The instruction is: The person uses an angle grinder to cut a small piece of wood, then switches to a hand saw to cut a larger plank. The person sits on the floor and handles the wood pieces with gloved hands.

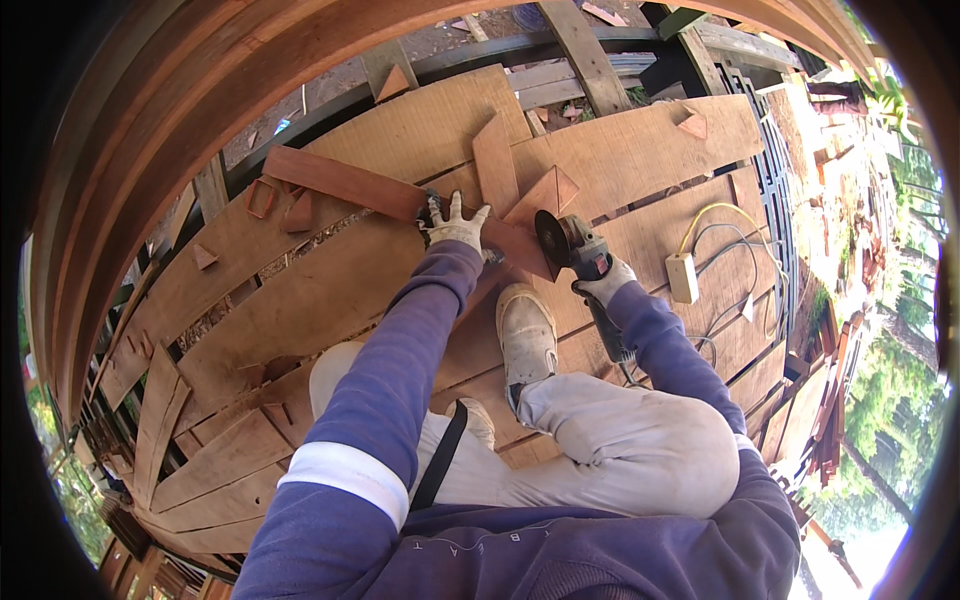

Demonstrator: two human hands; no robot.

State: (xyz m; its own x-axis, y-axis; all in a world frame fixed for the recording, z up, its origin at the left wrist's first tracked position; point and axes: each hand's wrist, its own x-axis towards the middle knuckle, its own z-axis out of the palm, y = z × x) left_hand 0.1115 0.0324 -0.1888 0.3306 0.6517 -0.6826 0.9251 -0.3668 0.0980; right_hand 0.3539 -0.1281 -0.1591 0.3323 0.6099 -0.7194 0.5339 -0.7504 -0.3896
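My left hand (458, 222), in a pale work glove with dark parts, lies with fingers spread on a long reddish-brown board (345, 185). My gloved right hand (608, 284) grips an angle grinder (588, 252), its dark cutting disc (550, 237) close above the board's right end. Whether the disc touches the wood I cannot tell. Just below that end is my beige shoe (527, 335). Offcuts, one a pointed wood piece (494, 165), lie beyond my left hand. The grinder's lower body (613, 340) runs down beside my right forearm.
Wide planks (640, 150) with gaps between them form the surface under me. At the right, a pale power socket box (682, 278) lies with yellow and grey cables. Long curved beams (200, 90) arch along the upper left. Small triangular offcuts (298, 212) are scattered around.
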